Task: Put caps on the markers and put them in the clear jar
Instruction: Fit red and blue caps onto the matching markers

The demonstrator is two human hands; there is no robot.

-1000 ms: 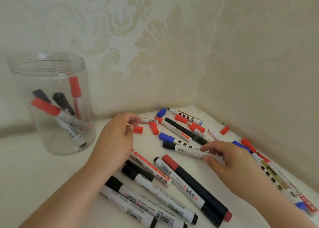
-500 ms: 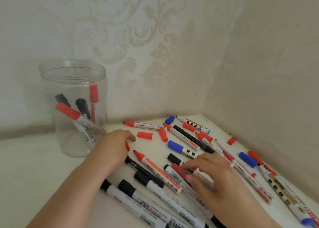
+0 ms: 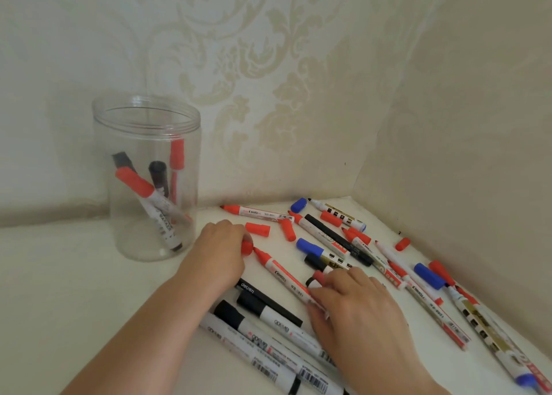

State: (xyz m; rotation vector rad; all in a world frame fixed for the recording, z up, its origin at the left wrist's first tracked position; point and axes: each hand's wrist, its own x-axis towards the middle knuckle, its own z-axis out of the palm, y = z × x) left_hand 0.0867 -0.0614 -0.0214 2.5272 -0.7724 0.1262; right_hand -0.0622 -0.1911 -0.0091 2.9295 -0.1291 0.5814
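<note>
While the left hand [image 3: 222, 246] curls round a red cap [image 3: 246, 247], the right hand [image 3: 355, 302] pinches an uncapped red marker [image 3: 282, 273] between them — clear jar [image 3: 148, 176] beyond the left.

Four capped markers [image 3: 155, 197] lean inside the upright clear jar [image 3: 146, 119]; loose markers [image 3: 283, 275] and caps [image 3: 257, 229] lie scattered beside it.

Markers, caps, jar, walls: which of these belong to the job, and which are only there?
Belong to the job:
clear jar
uncapped red marker
loose red cap
left hand
right hand

Only there:
patterned wall
white surface
</note>
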